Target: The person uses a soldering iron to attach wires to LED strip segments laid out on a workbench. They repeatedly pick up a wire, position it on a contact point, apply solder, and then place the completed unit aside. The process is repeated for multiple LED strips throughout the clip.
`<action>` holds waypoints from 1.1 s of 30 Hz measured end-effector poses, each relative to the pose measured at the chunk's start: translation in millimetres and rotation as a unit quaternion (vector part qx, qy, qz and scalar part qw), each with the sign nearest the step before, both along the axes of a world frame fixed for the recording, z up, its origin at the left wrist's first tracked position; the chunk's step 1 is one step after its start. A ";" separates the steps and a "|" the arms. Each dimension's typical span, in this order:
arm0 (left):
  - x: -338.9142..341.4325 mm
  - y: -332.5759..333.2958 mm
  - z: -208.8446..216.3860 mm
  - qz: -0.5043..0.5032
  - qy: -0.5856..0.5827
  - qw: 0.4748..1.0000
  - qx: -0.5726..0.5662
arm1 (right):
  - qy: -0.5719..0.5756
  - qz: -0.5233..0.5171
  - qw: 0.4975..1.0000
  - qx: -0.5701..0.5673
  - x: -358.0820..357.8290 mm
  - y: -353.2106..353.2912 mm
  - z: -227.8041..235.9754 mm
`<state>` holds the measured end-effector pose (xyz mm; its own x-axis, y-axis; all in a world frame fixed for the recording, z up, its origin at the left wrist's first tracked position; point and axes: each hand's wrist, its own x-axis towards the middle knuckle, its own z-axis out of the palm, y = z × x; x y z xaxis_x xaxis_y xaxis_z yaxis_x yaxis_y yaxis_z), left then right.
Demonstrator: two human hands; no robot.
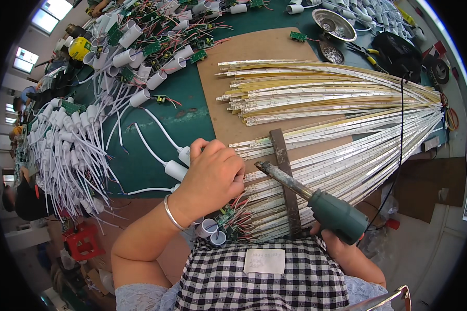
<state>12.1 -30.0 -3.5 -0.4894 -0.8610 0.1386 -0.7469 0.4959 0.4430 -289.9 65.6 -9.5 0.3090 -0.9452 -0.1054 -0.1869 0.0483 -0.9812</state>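
My left hand (213,173), with a bangle at the wrist, is closed over the left ends of the lower fan of LED strips (342,166). Whatever its fingers pinch is hidden beneath them. White cylindrical lamp ends (175,170) with cables lie against its far left side. Below the hand, small green circuit boards (224,214), red wires and white tubes (207,227) cluster at the strip ends. My right hand (334,242) grips a soldering iron (340,211) by its green handle, its dark tip pointing left toward my left hand. A brown bar (285,181) lies across the strips.
Another strip bundle (306,93) lies on a brown board (213,67). Piles of white corded lamp ends (70,135) and circuit boards cover the left. A metal bowl (334,25), a dark spoon-shaped dish (330,53) and pliers (371,56) lie beyond. A black cord (401,129) hangs at right.
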 end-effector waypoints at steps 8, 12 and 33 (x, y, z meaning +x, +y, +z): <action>4.6 -6.6 9.8 0.008 -0.019 0.999 0.027 | -0.016 -0.016 0.999 0.031 2.1 0.4 1.4; 9.3 -14.0 15.2 0.009 -0.044 0.997 0.056 | 0.006 -0.011 0.999 0.039 2.5 1.0 2.7; 21.8 -23.5 22.2 -0.083 0.056 0.972 0.214 | -0.063 -0.063 0.995 0.049 5.3 -1.1 3.3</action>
<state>33.9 -53.5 18.7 -0.6285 -0.7624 -0.1540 -0.6078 0.3578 0.7090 -284.5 64.5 -6.2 0.2058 -0.9643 -0.1664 -0.0493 0.1596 -0.9859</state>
